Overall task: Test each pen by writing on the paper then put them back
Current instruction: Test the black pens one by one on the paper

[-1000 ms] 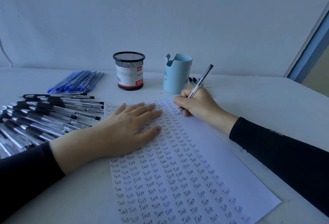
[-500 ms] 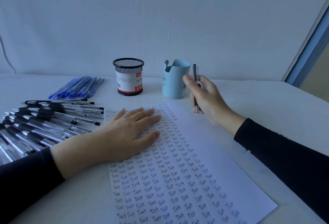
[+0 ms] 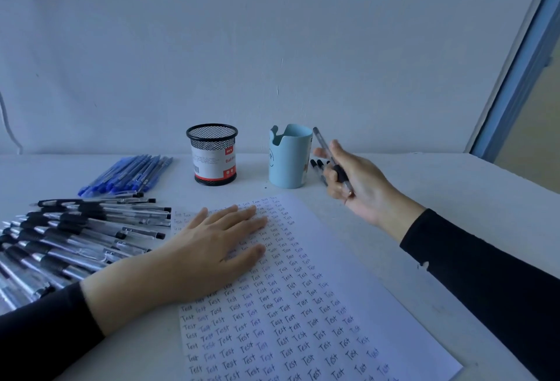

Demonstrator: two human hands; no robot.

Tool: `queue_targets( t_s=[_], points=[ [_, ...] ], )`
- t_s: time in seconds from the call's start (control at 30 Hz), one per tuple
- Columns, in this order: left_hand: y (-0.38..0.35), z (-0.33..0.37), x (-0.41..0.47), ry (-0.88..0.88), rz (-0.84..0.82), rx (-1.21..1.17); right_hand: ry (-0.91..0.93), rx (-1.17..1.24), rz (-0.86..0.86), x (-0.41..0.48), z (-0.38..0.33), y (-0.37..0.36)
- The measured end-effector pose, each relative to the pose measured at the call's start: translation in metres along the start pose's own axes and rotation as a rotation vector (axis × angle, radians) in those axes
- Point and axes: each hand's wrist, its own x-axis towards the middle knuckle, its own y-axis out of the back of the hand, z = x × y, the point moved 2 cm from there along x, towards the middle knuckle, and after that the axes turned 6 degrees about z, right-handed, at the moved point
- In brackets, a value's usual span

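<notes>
**Desk:** What's changed on your feed?

**Me:** A second ago my right hand [image 3: 357, 186] had the clear-barrelled pen with the black grip [image 3: 325, 149] writing near the top of the white sheet of paper covered in rows of "Test" [image 3: 348, 274]. Now the pen is off the page and up in the air, just right of the light-blue notched plastic cup [image 3: 289, 156]. Its tip is turned back toward my wrist.

**Desk:** Still gripped?

**Me:** Yes, my right fingers [image 3: 333, 189] are curled round the barrel. My left hand [image 3: 212, 244] hasn't moved and its fingers [image 3: 239, 214] lie straight and flat on the sheet.

**Desk:** So that pen's tested?

**Me:** I'd judge so, and putting it back comes next. A few black-capped pens [image 3: 316, 165] lie on the white bench [image 3: 454, 193] behind the cup, probably the finished ones. The big fan of black-grip pens [image 3: 91, 229] on my left looks untested.
</notes>
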Motion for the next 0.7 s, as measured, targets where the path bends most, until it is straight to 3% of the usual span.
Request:
queue_targets(
  t_s=[0.47,0.7],
  points=[
    [0.000,0.000,0.000,-0.004,-0.007,0.016,-0.050,0.214,-0.115,0.000,-0.009,0.011],
    [-0.001,-0.001,0.000,-0.002,-0.007,0.017,0.036,0.243,-0.004,0.006,-0.014,0.020]
  ],
)
